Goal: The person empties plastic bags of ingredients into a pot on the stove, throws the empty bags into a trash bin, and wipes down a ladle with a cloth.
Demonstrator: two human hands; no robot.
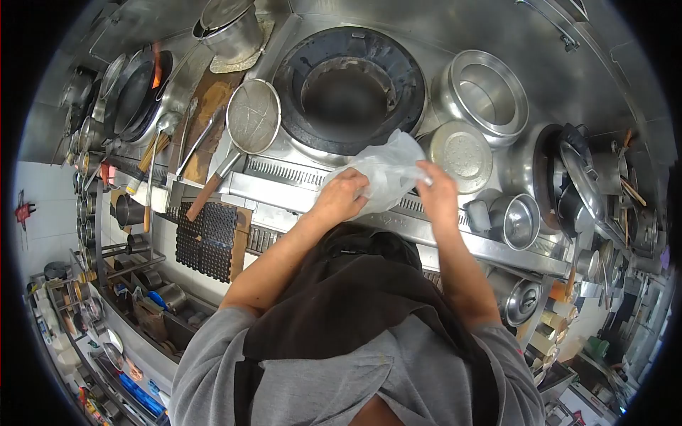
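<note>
A translucent white plastic bag [387,170] is stretched between my two hands above the front edge of the steel stove counter. My left hand [344,194] is closed on the bag's left side, with the fingers curled in. At the other side, my right hand [437,190] pinches the bag's edge between thumb and fingers. Behind the bag lies the wide black wok burner ring [298,78]. What the bag contains, if anything, I cannot make out.
A wire-mesh strainer [253,117] with a wooden handle lies left of the burner. Steel pots [522,92], an upturned round pan [462,157] and a metal bowl [521,221] stand to the right. A lidded pot [231,35] sits at the back left.
</note>
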